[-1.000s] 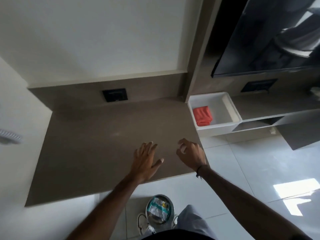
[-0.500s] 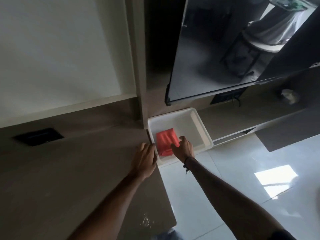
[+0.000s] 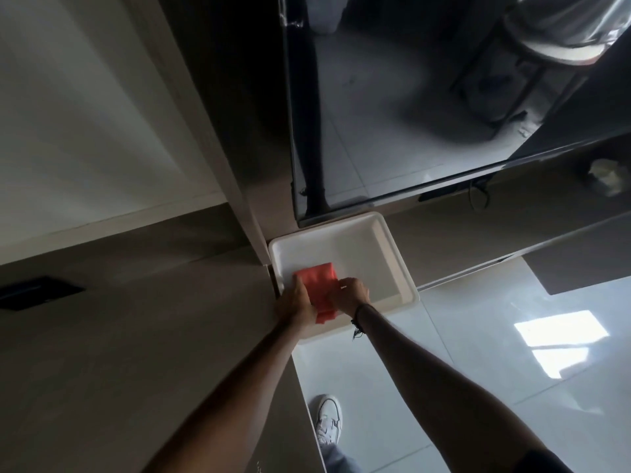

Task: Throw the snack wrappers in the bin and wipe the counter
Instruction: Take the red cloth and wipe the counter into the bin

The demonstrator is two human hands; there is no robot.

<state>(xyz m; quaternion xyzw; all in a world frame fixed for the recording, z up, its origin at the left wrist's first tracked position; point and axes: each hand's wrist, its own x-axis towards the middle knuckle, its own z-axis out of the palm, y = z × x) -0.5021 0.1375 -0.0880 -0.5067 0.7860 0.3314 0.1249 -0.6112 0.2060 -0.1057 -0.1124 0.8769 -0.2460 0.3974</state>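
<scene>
Red cloth [image 3: 319,284], folded, lies in the near left corner of a white tray [image 3: 386,247], and both hands are on it. The left hand [image 3: 296,303] presses flat against the cloth's left edge, fingers straight and together; whether it grips the cloth or only rests beside it is hard to tell from this angle. The right hand [image 3: 351,293] curls over the cloth's right edge, fingers bent down onto the fabric as if pinching it. A dark cord [image 3: 356,324] circles the right wrist. The tray sits just to the right of the brown counter [image 3: 136,336], its left rim touching the counter's end, below a dark glossy screen [image 3: 409,114]. A black socket plate [image 3: 37,291] sits at the counter's far left. A white shoe [image 3: 328,421] stands on the pale tiled floor [image 3: 478,336].
</scene>
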